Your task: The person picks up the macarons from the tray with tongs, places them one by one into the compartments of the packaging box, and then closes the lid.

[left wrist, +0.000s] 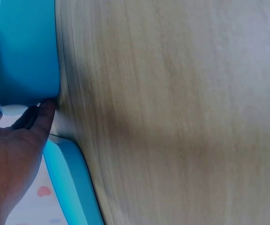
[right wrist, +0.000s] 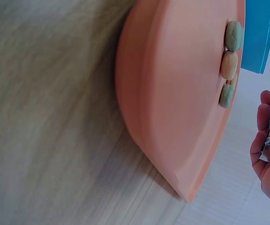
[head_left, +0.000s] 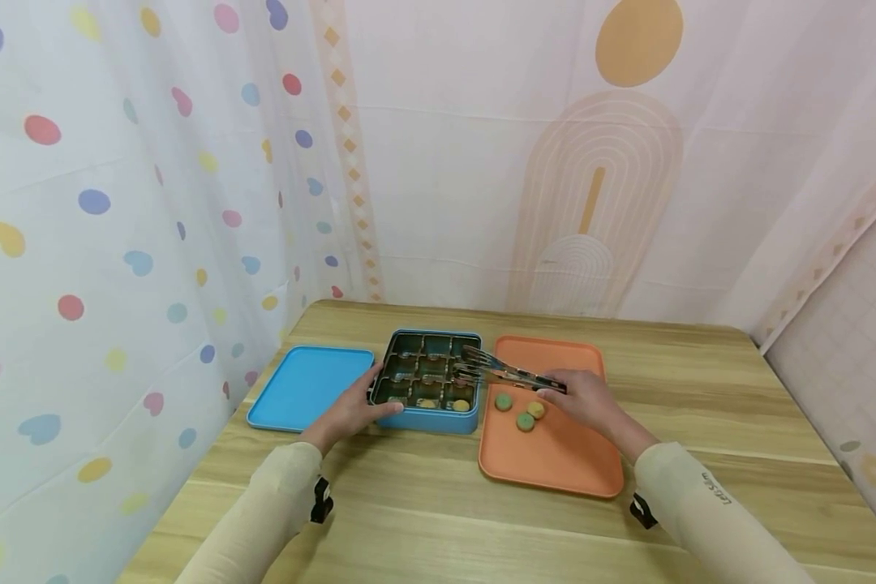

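My left hand [head_left: 354, 410] holds the front left corner of a blue box [head_left: 438, 419], thumb along its front and fingers at its left side. Inside is a dark insert with several compartments; small yellow macarons [head_left: 461, 405] lie in the front row. In my right hand [head_left: 584, 395] are metal tongs [head_left: 514, 373] with dark handles, their tips spread over the right side of the box. I see nothing between the tips. Two green macarons [head_left: 526, 422] and a yellow one [head_left: 536, 410] lie on an orange tray [head_left: 555, 462], below the right hand.
A flat blue lid [head_left: 310, 385] lies left of the box. The orange tray stands close against the box's right side. All rest on a wooden table [head_left: 409, 519], with patterned curtains [head_left: 438, 162] behind and to the left.
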A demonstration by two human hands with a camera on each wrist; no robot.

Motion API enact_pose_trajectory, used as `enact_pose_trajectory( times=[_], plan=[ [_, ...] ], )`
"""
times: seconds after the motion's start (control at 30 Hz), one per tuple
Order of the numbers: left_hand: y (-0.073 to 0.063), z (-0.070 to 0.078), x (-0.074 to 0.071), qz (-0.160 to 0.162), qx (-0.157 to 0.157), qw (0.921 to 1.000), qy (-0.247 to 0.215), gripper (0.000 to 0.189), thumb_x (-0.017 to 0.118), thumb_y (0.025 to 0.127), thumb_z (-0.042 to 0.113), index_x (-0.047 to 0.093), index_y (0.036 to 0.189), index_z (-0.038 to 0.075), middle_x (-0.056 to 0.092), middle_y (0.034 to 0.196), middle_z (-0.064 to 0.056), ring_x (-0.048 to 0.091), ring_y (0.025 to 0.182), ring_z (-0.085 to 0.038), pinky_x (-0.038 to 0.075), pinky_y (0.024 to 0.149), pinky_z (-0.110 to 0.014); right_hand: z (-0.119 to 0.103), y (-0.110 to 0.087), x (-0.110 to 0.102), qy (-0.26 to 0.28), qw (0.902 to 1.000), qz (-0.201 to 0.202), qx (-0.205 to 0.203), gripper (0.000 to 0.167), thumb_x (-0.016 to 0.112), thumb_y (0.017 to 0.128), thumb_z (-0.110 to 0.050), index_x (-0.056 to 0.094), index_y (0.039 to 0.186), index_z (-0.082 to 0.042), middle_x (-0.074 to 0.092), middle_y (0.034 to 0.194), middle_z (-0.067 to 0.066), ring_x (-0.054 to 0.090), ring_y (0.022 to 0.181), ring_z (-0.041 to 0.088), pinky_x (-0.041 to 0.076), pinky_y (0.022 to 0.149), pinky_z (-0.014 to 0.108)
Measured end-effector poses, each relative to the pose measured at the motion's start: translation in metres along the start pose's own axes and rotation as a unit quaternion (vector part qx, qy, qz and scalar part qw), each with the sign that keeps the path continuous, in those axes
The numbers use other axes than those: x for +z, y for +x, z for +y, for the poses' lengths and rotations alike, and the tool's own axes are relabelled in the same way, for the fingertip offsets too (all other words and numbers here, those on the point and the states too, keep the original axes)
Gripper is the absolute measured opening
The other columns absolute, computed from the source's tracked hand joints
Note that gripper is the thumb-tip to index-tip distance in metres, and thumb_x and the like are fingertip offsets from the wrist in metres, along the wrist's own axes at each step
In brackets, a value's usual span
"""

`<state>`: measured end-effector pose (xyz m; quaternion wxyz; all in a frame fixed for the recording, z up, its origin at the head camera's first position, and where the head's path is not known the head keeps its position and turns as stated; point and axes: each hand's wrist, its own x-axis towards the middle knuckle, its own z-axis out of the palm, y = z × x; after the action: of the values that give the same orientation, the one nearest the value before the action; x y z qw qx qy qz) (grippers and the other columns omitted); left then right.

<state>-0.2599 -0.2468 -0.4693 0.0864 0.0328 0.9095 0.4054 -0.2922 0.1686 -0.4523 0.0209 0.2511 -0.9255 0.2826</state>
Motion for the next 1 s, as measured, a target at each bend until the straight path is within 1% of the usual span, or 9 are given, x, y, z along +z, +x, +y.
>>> enact_pose_trajectory(
  times=[0.13, 0.27, 0.43, 0.57, 0.63, 0.73, 0.8, 0.93, 1.0],
  plan=[
    [-0.001, -0.001, -0.001, 0.0, -0.001, 1.0, 0.005, 0.102, 0.072, 0.089, 0.049, 0.011, 0.161, 0.012, 0.011, 0.163, -0.022, 0.015, 0.146, -0.047, 0.025, 0.11, -0.065, -0.001, 0.001, 0.001, 0.007, 1.0, -0.006, 0.002, 0.032, 0.065, 0.098, -0.034, 0.071, 0.12, -0.012, 0.071, 0.098, 0.0, 0.051, 0.062, 0.01, 0.042, 0.061, 0.031],
    [-0.001, -0.003, -0.001, -0.002, -0.004, 1.0, 0.003, 0.102, 0.072, 0.088, 0.05, 0.011, 0.161, 0.013, 0.01, 0.163, -0.021, 0.015, 0.146, -0.046, 0.025, 0.11, -0.066, -0.001, 0.001, 0.002, 0.011, 0.9999, -0.005, 0.001, 0.031, 0.065, 0.098, -0.035, 0.071, 0.119, -0.014, 0.071, 0.099, -0.002, 0.052, 0.064, 0.009, 0.043, 0.062, 0.031],
    [0.001, -0.004, 0.0, 0.001, 0.001, 1.0, 0.001, 0.102, 0.072, 0.088, 0.05, 0.011, 0.161, 0.015, 0.01, 0.164, -0.02, 0.015, 0.147, -0.046, 0.024, 0.111, -0.065, 0.0, 0.0, 0.0, 0.022, 0.9997, -0.003, -0.001, 0.025, 0.064, 0.098, -0.033, 0.071, 0.115, -0.015, 0.069, 0.092, -0.002, 0.05, 0.062, 0.011, 0.042, 0.061, 0.032],
    [0.002, -0.005, 0.0, 0.0, 0.002, 1.0, 0.003, 0.103, 0.072, 0.087, 0.053, 0.011, 0.161, 0.015, 0.011, 0.164, -0.02, 0.015, 0.146, -0.045, 0.024, 0.111, -0.065, 0.0, -0.004, -0.004, 0.028, 0.9996, -0.001, 0.003, 0.029, 0.066, 0.098, -0.031, 0.071, 0.119, -0.012, 0.071, 0.102, 0.002, 0.052, 0.066, 0.01, 0.043, 0.062, 0.031],
    [0.003, -0.006, 0.001, 0.001, 0.002, 1.0, 0.002, 0.103, 0.072, 0.087, 0.053, 0.011, 0.161, 0.015, 0.011, 0.164, -0.019, 0.015, 0.147, -0.045, 0.024, 0.111, -0.064, 0.001, -0.006, -0.006, 0.029, 0.9996, -0.002, 0.005, 0.032, 0.066, 0.098, -0.031, 0.07, 0.122, -0.011, 0.071, 0.103, 0.003, 0.051, 0.064, 0.01, 0.042, 0.06, 0.031],
    [0.004, -0.008, 0.001, 0.002, 0.003, 1.0, 0.005, 0.103, 0.072, 0.087, 0.052, 0.011, 0.161, 0.014, 0.012, 0.164, -0.02, 0.016, 0.146, -0.045, 0.024, 0.111, -0.065, 0.003, -0.007, -0.008, 0.035, 0.9993, -0.005, 0.009, 0.03, 0.066, 0.098, -0.032, 0.071, 0.119, -0.012, 0.07, 0.092, 0.003, 0.048, 0.059, 0.012, 0.04, 0.056, 0.031],
    [0.004, -0.009, 0.001, 0.002, 0.003, 1.0, 0.007, 0.103, 0.072, 0.087, 0.052, 0.011, 0.161, 0.015, 0.011, 0.164, -0.019, 0.016, 0.147, -0.045, 0.024, 0.111, -0.064, 0.005, -0.009, -0.009, 0.034, 0.9993, -0.005, 0.012, 0.027, 0.065, 0.098, -0.032, 0.071, 0.117, -0.013, 0.068, 0.088, 0.001, 0.048, 0.059, 0.012, 0.04, 0.056, 0.031],
    [0.005, -0.009, 0.0, 0.001, 0.008, 0.9999, 0.006, 0.103, 0.073, 0.087, 0.051, 0.011, 0.161, 0.014, 0.012, 0.164, -0.02, 0.017, 0.146, -0.045, 0.024, 0.111, -0.064, 0.008, -0.013, -0.012, 0.029, 0.9995, 0.002, 0.015, 0.027, 0.066, 0.097, -0.03, 0.072, 0.117, -0.013, 0.069, 0.094, 0.001, 0.051, 0.065, 0.013, 0.042, 0.06, 0.032],
    [0.005, -0.009, -0.001, 0.002, 0.014, 0.9999, 0.006, 0.102, 0.072, 0.088, 0.051, 0.011, 0.161, 0.013, 0.012, 0.163, -0.021, 0.017, 0.146, -0.045, 0.024, 0.111, -0.064, 0.01, -0.015, -0.013, 0.021, 0.9997, 0.006, 0.013, 0.027, 0.066, 0.097, -0.03, 0.072, 0.117, -0.012, 0.07, 0.101, 0.002, 0.053, 0.07, 0.013, 0.043, 0.063, 0.033]
  ],
)
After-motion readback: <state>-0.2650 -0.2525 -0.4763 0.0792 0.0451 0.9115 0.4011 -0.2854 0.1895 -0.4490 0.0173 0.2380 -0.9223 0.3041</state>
